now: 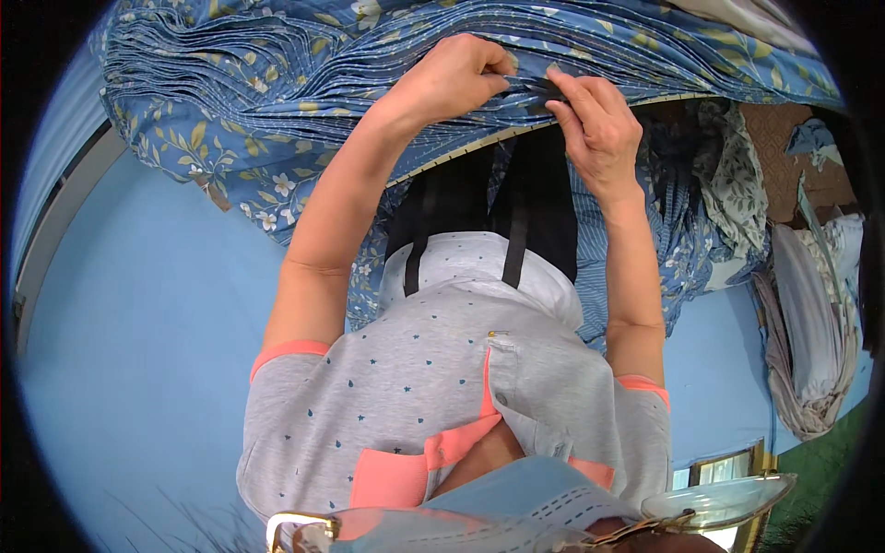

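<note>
Blue table [138, 304], both hands' [452, 78] [595, 124] grip seemingly pinching pleated floral fabric [277, 64], fingertips half-hidden.

Fingertips of both hands [525, 92] are buried in the blue floral fabric [277, 101] folds; fabric runs off-frame

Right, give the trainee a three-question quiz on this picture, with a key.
1. True or false: both hands pinch the same pleated edge of the blue floral fabric.
2. Which hand sits further toward the picture's right: A) left hand, B) right hand?
3. What colour trims the sleeves of the grey shirt?

Key: 1 true; 2 B; 3 coral pink.
</note>
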Available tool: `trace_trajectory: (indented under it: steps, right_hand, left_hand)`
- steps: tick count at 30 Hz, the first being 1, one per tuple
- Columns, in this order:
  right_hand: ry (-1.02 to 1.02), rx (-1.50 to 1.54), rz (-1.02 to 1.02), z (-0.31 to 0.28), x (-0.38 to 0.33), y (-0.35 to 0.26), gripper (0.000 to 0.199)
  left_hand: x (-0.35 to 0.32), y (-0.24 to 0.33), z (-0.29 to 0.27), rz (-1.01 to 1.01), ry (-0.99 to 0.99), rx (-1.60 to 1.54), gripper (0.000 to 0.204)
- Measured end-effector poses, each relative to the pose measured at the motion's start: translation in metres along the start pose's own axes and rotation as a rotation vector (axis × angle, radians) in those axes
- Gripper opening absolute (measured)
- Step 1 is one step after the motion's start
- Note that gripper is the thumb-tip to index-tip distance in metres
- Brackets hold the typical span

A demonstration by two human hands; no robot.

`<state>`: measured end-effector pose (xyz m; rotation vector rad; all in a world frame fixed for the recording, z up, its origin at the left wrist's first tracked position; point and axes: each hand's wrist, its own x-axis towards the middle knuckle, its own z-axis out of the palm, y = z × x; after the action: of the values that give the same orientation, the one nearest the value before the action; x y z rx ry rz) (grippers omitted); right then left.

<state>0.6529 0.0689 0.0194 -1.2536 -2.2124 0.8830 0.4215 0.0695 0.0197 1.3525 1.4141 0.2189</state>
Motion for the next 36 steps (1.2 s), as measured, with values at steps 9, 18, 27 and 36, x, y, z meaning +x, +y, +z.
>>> trace_trajectory:
  steps: [9, 18, 27, 36]
  right_hand:
    - [-0.004, 0.042, 0.013, 0.01, 0.001, 0.001, 0.034]
    - [-0.007, 0.06, 0.039, 0.016, 0.003, 0.004, 0.033]
    - [-0.003, 0.064, 0.04, 0.015, 0.006, 0.002, 0.032]
    - [-0.026, 0.116, 0.067, 0.015, 0.007, 0.002, 0.03]
  left_hand:
    - [0.006, -0.012, 0.001, -0.031, -0.037, -0.202, 0.02]
    - [0.008, -0.007, 0.002, -0.088, -0.059, -0.353, 0.013]
    - [0.008, -0.004, 0.0, -0.138, -0.086, -0.392, 0.014]
    - [0.007, -0.004, -0.004, -0.169, -0.083, -0.387, 0.016]
